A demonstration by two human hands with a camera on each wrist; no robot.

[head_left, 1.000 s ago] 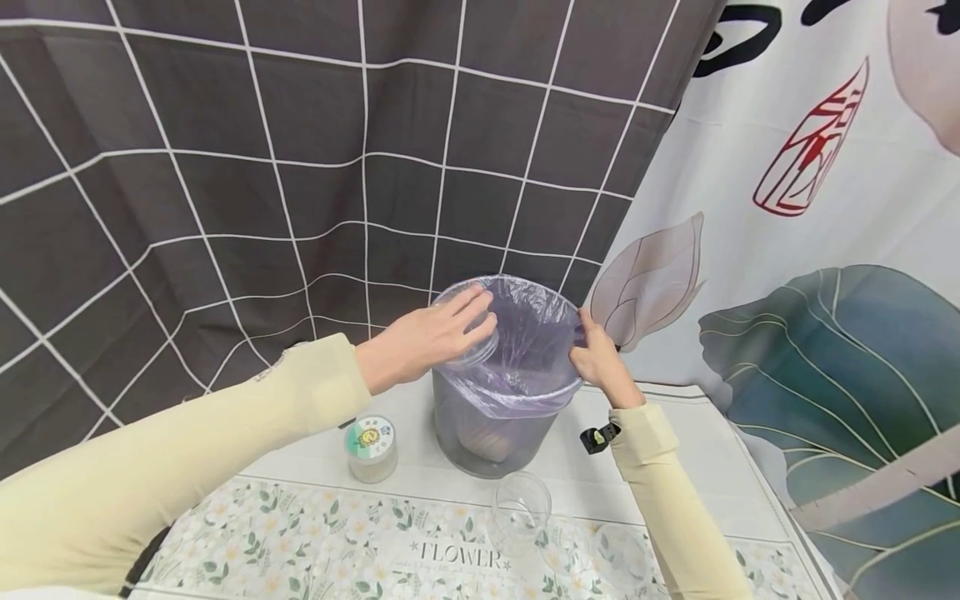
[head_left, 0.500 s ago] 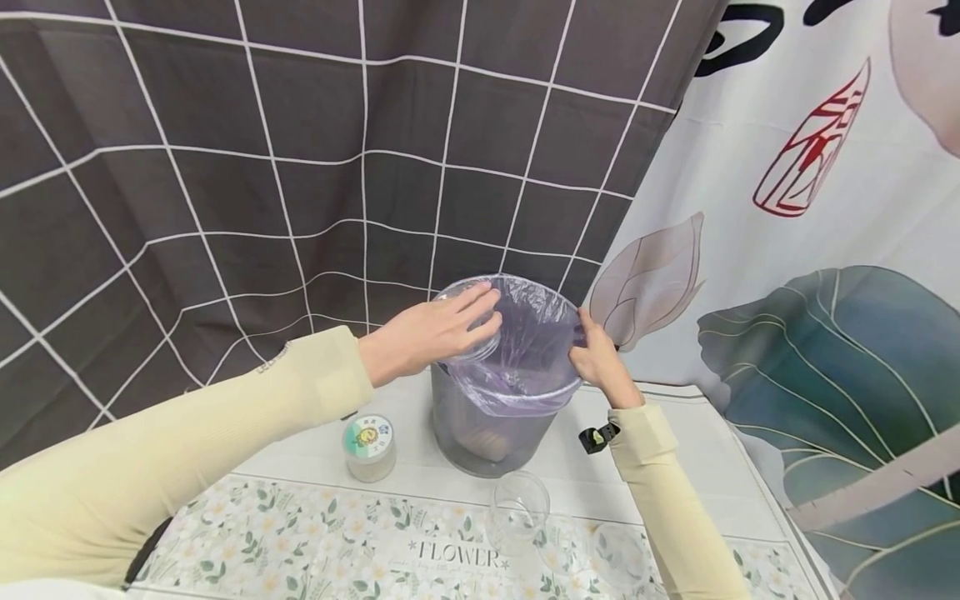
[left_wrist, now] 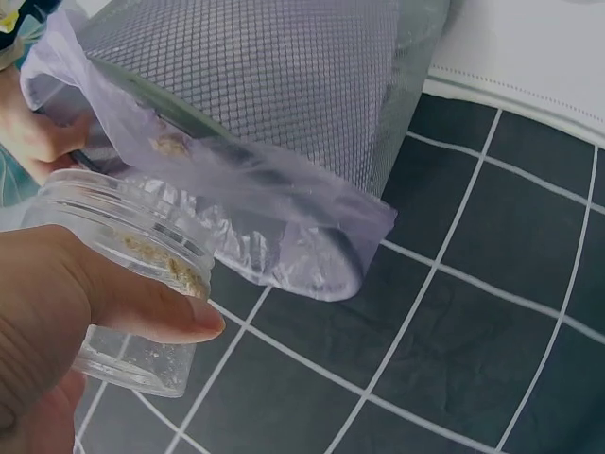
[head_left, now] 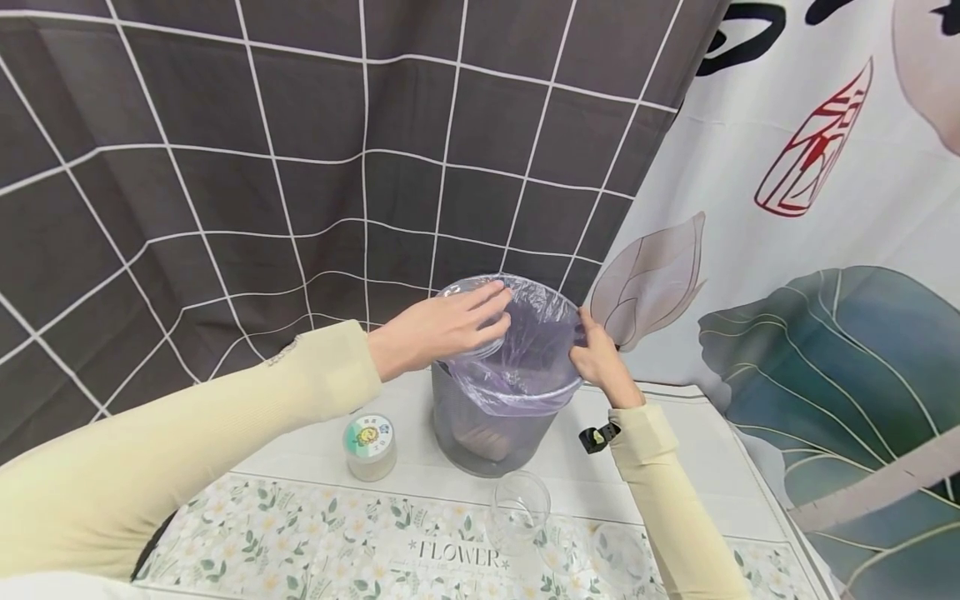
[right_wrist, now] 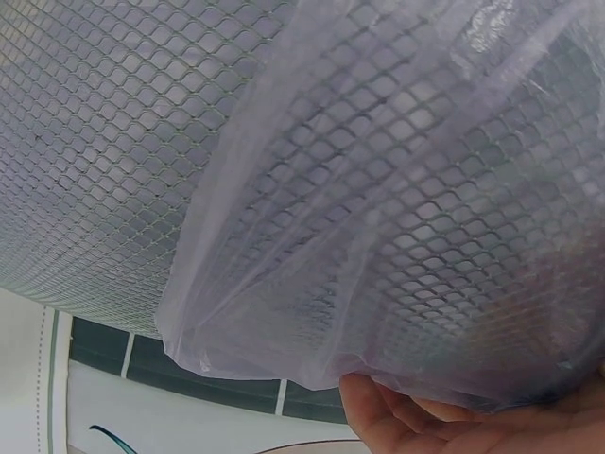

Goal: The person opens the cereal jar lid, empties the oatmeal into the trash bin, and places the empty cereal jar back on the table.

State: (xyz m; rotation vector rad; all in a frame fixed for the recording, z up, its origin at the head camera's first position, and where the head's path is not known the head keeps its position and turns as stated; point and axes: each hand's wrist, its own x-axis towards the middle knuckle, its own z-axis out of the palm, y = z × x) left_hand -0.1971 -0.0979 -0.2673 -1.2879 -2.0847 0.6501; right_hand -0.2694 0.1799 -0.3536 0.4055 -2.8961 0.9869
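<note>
A transparent plastic jar (left_wrist: 142, 364) is tipped on its side in my left hand (head_left: 438, 331), thumb and fingers round it. Brownish crumbs (left_wrist: 168, 267) cling inside near its threaded mouth. In the head view the hand is over the left side of a grey mesh trash bin (head_left: 480, 446), covering most of the jar. A thin purple bag (head_left: 517, 406) lines the bin, its edge folded down over the rim. On the bin's right side, my right hand (head_left: 598, 357) grips the rim through the bag. The right wrist view shows its fingers (right_wrist: 378, 416) at the folded bag edge.
Left of the bin stands a lidded jar (head_left: 370, 447) with a green and white top. A second transparent jar (head_left: 520, 504) is in front of it, near a clear round lid (head_left: 619, 552) on the floral mat (head_left: 300, 533). A dark checked curtain (head_left: 315, 192) hangs behind.
My left hand, with the jar, has shifted slightly right, farther over the bin's mouth. The right hand keeps its grip on the rim in the same place.
</note>
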